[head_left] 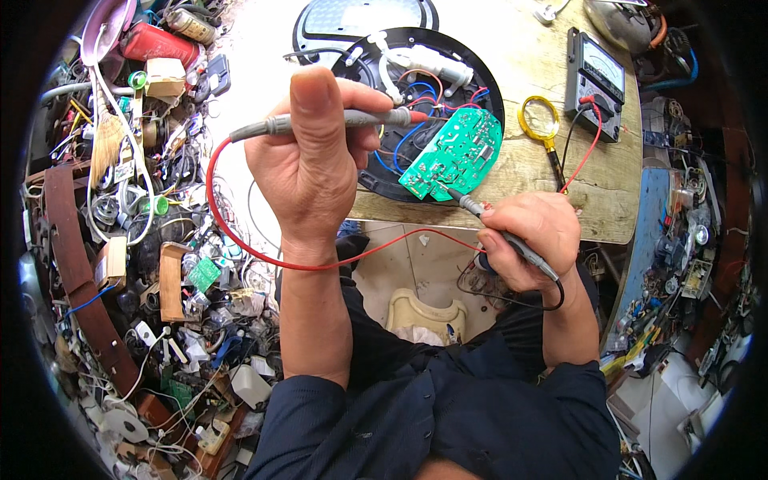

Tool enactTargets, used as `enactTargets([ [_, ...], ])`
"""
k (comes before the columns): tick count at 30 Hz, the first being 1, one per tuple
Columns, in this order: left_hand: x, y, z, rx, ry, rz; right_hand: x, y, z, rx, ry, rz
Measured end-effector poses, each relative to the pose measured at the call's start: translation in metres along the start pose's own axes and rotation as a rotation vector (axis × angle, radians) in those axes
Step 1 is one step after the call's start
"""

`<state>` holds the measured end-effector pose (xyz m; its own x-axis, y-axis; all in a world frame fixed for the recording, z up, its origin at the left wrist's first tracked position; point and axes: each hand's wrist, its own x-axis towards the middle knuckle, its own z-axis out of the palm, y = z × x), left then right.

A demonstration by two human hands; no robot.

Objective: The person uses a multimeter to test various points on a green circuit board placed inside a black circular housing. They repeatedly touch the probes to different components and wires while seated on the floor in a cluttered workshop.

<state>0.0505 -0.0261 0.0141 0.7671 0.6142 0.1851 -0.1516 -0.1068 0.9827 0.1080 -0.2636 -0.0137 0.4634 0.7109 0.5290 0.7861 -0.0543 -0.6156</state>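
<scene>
My left hand (308,172) grips a grey test probe (276,125) with a red lead, held level over a round black appliance base (490,80). That probe's red end points right toward the green circuit board (460,152); whether it touches anything I cannot tell. In my right hand (538,236) is a second test probe (470,205) with a black lead, its tip at the board's near edge. The board lies tilted at the right of the base, with red and blue wires (432,90) and white plastic tubing (428,62) beside it.
An analog multimeter (596,84) stands at the table's right, with red and black leads plugged in. Nearer lies a yellow-rimmed magnifying glass (540,118). A grey and black cover (364,22) is behind the base. Heaped electronic parts (204,274) crowd the left; a stool (428,312) is below.
</scene>
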Motion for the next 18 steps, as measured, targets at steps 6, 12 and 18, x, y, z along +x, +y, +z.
enactTargets([
  [6, -0.0007, 0.0002, -0.0014, 0.008, -0.001, -0.019, 0.0012, -0.0002, 0.0024, -0.002, 0.019, 0.003],
  [12, -0.0006, 0.0002, -0.0030, 0.019, 0.005, 0.012, 0.0040, -0.0016, 0.0017, 0.004, 0.041, 0.001],
  [18, -0.0016, 0.0034, -0.0036, 0.024, 0.013, -0.019, 0.0042, -0.0002, 0.0012, -0.007, 0.026, -0.009],
])
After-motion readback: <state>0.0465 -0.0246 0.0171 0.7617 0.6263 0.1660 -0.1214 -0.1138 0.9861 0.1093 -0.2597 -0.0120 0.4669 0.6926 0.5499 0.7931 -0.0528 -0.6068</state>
